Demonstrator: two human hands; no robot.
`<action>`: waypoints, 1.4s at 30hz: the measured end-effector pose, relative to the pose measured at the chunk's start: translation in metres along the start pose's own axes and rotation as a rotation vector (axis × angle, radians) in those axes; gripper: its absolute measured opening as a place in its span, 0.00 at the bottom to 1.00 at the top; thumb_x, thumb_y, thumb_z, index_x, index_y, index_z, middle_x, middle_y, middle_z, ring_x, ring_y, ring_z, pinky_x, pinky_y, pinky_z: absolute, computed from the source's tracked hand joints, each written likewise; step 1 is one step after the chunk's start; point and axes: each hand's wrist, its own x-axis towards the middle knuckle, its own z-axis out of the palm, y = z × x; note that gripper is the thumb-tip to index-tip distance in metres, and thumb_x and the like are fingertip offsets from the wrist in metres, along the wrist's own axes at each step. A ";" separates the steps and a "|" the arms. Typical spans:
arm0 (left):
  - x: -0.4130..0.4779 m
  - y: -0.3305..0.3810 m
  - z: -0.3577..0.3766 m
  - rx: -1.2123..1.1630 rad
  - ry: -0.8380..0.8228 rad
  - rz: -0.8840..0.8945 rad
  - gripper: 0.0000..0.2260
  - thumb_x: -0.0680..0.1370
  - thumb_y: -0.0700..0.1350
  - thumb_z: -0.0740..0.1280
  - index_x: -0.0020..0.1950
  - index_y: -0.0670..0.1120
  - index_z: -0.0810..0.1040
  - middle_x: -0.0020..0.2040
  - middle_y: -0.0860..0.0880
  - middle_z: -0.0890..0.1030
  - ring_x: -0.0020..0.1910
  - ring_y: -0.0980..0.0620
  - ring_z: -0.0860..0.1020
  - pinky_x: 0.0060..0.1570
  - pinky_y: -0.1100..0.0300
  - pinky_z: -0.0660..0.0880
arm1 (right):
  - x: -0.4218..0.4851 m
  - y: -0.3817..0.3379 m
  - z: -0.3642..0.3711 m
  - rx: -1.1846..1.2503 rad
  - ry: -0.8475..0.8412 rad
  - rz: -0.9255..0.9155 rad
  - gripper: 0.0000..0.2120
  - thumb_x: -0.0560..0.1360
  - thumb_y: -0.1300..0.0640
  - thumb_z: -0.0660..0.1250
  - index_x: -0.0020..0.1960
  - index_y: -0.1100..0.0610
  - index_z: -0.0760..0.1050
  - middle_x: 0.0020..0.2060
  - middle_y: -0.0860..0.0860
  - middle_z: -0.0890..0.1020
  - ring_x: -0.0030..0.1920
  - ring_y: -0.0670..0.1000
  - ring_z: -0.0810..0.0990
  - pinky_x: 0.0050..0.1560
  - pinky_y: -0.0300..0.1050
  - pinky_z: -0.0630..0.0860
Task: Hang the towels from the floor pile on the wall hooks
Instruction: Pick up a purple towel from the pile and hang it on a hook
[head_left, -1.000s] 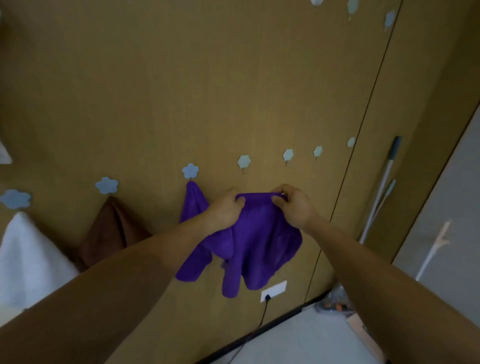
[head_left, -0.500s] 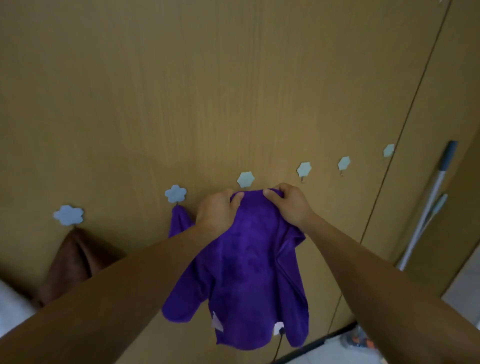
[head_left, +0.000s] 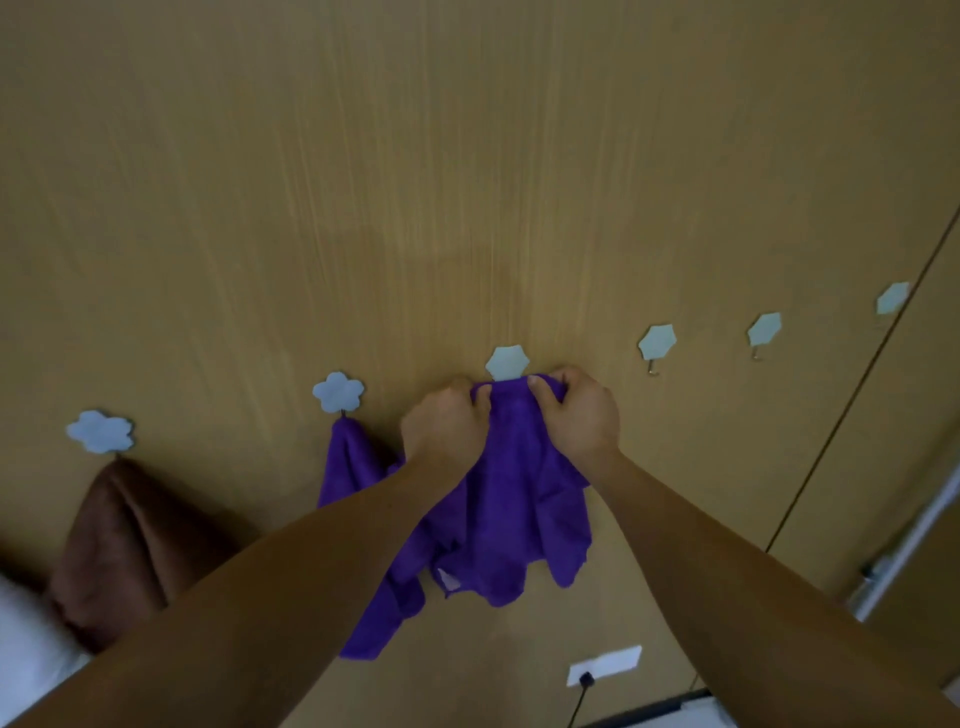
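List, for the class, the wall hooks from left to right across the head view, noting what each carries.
Flower hook with brown towel → flower hook with purple towel → hexagon hook where both hands press another purple towel → three bare hexagon hooks.

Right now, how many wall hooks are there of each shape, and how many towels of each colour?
Pale blue flower-shaped wall hooks: 2
Pale blue hexagon-shaped wall hooks: 4
Purple cloth towels: 2
Brown cloth towel: 1
White cloth towel, partly out of frame: 1
Total: 6 hooks, 4 towels, 10 things.
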 end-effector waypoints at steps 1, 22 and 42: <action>-0.003 0.000 0.004 -0.027 -0.019 -0.039 0.18 0.81 0.57 0.55 0.46 0.46 0.76 0.41 0.46 0.81 0.41 0.44 0.78 0.36 0.57 0.64 | -0.002 0.005 0.003 -0.023 -0.009 0.006 0.15 0.76 0.41 0.63 0.47 0.52 0.78 0.36 0.47 0.81 0.38 0.50 0.79 0.40 0.45 0.75; -0.015 0.006 0.001 0.205 -0.081 0.153 0.15 0.74 0.57 0.63 0.55 0.49 0.72 0.44 0.50 0.80 0.47 0.46 0.78 0.46 0.53 0.68 | -0.016 0.001 0.006 -0.022 -0.138 -0.287 0.12 0.75 0.64 0.63 0.56 0.56 0.79 0.52 0.52 0.80 0.51 0.52 0.79 0.52 0.48 0.76; -0.016 -0.004 0.009 -0.653 -0.483 -0.060 0.11 0.74 0.33 0.64 0.54 0.44 0.74 0.48 0.45 0.81 0.45 0.50 0.79 0.42 0.60 0.76 | -0.023 0.018 -0.010 0.348 -0.652 0.078 0.11 0.69 0.70 0.67 0.47 0.57 0.74 0.43 0.53 0.80 0.44 0.50 0.78 0.49 0.48 0.75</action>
